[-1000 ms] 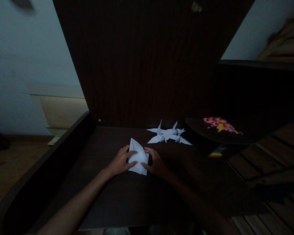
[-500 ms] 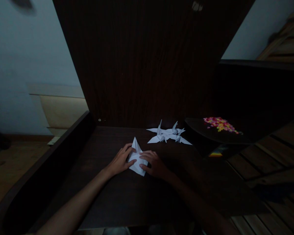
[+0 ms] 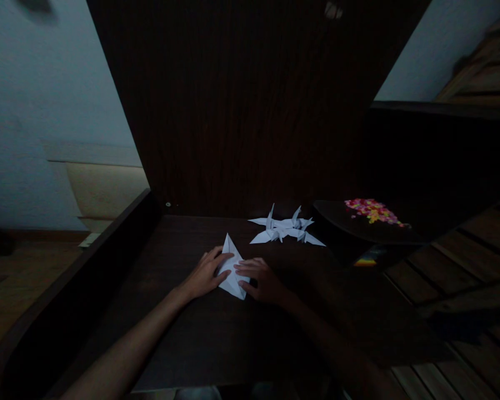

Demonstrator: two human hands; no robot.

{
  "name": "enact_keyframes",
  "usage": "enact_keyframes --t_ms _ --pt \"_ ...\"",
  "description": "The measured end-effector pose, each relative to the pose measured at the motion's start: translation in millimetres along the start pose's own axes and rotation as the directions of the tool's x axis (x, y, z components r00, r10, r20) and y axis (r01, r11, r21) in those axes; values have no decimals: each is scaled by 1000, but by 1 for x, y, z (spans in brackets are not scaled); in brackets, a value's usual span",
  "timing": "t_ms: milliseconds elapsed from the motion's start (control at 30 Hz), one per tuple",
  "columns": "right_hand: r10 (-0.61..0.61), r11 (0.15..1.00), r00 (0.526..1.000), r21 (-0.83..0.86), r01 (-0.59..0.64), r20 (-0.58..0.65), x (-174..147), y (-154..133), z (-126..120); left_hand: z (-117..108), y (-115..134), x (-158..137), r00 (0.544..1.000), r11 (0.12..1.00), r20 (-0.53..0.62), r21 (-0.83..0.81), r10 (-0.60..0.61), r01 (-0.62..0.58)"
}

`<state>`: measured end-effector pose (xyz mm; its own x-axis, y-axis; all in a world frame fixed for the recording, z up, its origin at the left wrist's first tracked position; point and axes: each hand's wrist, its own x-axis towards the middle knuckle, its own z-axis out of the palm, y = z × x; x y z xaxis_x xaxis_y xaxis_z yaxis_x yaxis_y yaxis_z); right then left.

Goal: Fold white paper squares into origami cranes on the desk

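Observation:
A folded sheet of white paper [image 3: 232, 282] lies flat on the dark wooden desk, its narrow point aimed away from me. My left hand [image 3: 205, 272] holds its left side, with the thumb and index finger on top. From the right, my right hand [image 3: 263, 280] grips the sheet, fingers across its face and thumb at the lower right edge. Parts of the paper's two sides are hidden under my fingers. Just beyond, several white origami cranes [image 3: 286, 226] stand in a cluster by the back panel.
To the right, a dark raised shelf [image 3: 331, 214] carries a heap of small pink, red and yellow pieces [image 3: 373, 211]. A low side board [image 3: 104, 244] borders the desk on the left. A tall dark panel [image 3: 250, 111] rises behind. Slatted wood [image 3: 462, 261] shows at the far right.
The fingers of my right hand have shifted slightly left across the paper. A flap on the paper's upper part now looks flatter. My left hand stays nearly where it was.

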<state>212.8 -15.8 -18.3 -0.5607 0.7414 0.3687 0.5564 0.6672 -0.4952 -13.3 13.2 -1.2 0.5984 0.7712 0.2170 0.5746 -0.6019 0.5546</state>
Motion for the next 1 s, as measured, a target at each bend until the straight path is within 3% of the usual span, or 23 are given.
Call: enact_keyframes --t_ms 167,300,500,800,1000 --pt "-9 1000 997 -2 9 -77 -1 0 0 2 -3 3 999 996 -21 -79 -42 40" --pt "48 998 988 -34 -53 -148 0 -1 -2 1 -4 5 997 985 -30 -158 -69 64" --pt "107 994 987 -14 -109 -121 1 -4 -6 -3 2 4 999 973 -18 -230 -36 31" --pt "-13 998 987 52 22 -162 0 -4 -3 2 14 0 989 986 82 -118 126 -116" --pt "-98 992 972 59 113 -216 -2 -8 -2 1 18 0 983 987 113 -87 148 -139"
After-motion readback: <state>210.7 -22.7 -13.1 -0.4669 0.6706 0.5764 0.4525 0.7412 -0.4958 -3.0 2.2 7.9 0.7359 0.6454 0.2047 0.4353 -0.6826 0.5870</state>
